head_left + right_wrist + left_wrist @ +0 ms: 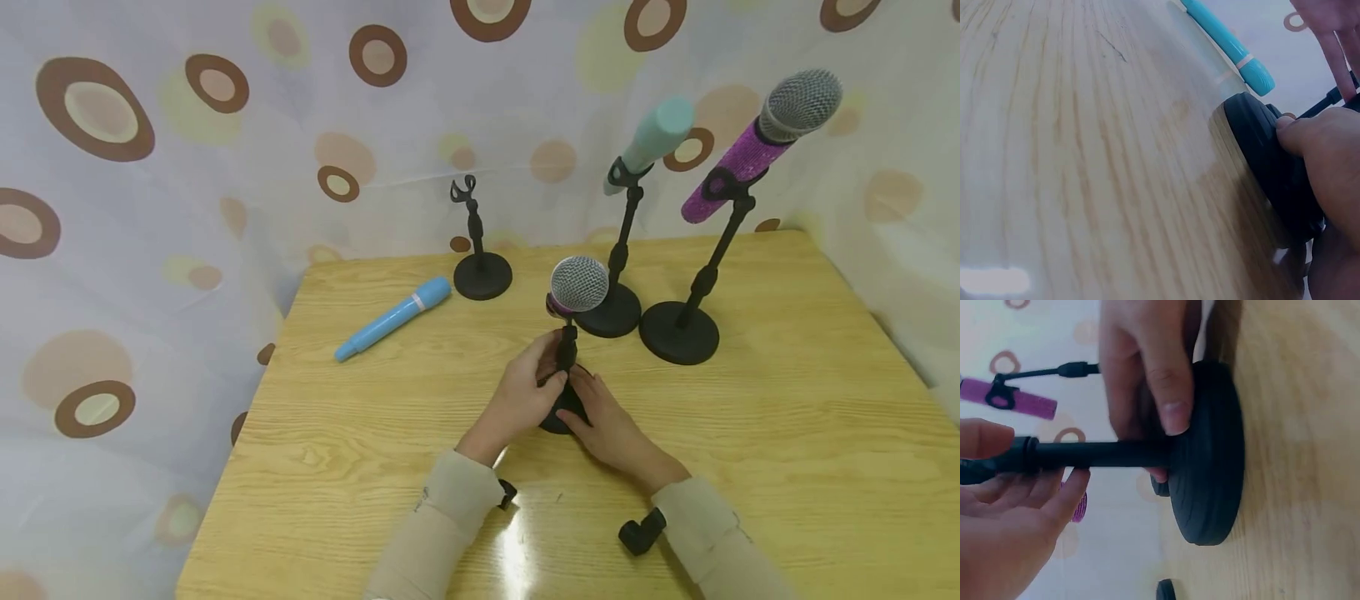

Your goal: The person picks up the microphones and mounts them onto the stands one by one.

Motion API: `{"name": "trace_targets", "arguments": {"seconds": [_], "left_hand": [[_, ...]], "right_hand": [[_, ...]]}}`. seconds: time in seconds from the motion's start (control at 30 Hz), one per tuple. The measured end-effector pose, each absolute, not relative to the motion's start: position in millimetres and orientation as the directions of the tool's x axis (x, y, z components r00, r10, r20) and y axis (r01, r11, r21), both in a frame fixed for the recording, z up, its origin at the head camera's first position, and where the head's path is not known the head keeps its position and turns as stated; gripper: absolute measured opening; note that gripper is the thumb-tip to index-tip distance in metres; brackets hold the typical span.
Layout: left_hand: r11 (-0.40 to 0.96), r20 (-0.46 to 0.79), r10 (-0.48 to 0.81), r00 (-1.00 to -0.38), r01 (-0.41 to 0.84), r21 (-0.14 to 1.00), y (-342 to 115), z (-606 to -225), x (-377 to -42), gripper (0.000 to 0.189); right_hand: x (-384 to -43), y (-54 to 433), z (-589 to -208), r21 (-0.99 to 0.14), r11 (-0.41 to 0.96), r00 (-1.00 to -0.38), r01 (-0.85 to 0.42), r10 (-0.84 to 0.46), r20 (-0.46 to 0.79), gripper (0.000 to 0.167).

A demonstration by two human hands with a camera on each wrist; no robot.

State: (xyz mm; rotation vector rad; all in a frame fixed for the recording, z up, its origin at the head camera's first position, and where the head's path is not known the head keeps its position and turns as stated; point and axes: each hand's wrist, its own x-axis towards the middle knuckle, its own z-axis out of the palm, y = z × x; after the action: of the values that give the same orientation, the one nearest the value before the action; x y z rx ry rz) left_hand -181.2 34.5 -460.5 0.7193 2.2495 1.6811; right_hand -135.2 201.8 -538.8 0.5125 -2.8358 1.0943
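Observation:
A black desktop microphone stand (567,350) is between my two hands, with a silver-headed microphone (580,284) in its clip. My left hand (525,383) grips the upper pole, thumb on one side and fingers on the other, as the left wrist view also shows. Down at the round base (1210,456), my right hand (611,421) holds on with its thumb against the base. The fingers of that hand pass behind the pole and are partly hidden. In the right wrist view the base (1266,156) is close to the tabletop; I cannot tell whether it fully rests there.
Behind stand a stand with a mint-green microphone (648,142) and another with a glittery purple microphone (738,171). Farther left is a bare-clipped black stand (482,271). A blue microphone (393,319) lies on the wooden table (337,467). A patterned cloth (225,158) hangs behind.

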Motion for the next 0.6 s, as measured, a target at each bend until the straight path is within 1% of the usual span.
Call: {"name": "trace_targets", "arguments": {"seconds": [0.07,0.13,0.23,0.4,0.6], "left_hand": [[0.241,0.126,0.545,-0.829,0.299,0.923,36.1,-462.1,-176.3,0.051],[0.255,0.167,0.544,-0.822,0.352,0.9,38.4,-462.1,-174.9,0.048],[0.234,0.225,0.533,-0.816,0.398,0.887,41.3,-461.4,-177.6,0.04],[0.261,0.298,0.526,-0.796,0.485,0.835,46.1,-460.0,-182.9,0.029],[0.284,0.365,0.533,-0.763,0.568,0.773,47.7,-462.6,-187.0,0.026]], "right_hand": [[-134.9,201.6,-539.1,-0.651,0.679,-0.939,-0.339,-0.288,0.189,0.064],[-134.4,201.0,-540.3,-0.652,0.672,-0.935,-0.349,-0.292,0.2,0.064],[-133.8,199.8,-542.9,-0.653,0.673,-0.936,-0.348,-0.295,0.195,0.062],[-133.1,201.0,-542.0,-0.658,0.684,-0.946,-0.316,-0.274,0.17,0.059],[-134.3,202.7,-541.0,-0.645,0.7,-0.95,-0.305,-0.27,0.157,0.059]]}}
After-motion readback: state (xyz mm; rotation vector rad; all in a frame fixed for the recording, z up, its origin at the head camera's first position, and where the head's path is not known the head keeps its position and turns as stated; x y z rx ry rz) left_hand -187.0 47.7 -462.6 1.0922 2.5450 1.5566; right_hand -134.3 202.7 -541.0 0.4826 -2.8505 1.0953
